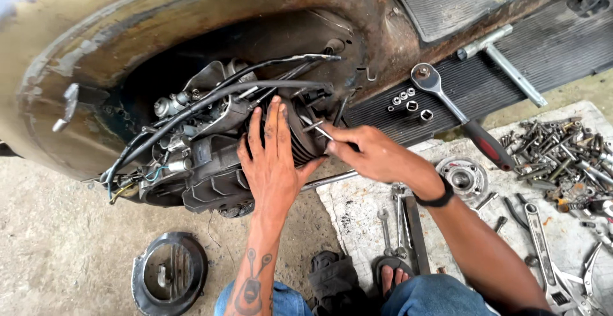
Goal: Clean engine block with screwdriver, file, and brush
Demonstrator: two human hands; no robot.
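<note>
One view only, worn on the head, looking steeply down and forward from close range. It faces the engine (pixel 211 143) in the scooter's open side, the person's own knees at the bottom edge and the tool-strewn cloth (pixel 562 226) off right.

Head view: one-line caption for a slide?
Left hand flat on scooter engine; right hand pinching a stud.
</note>
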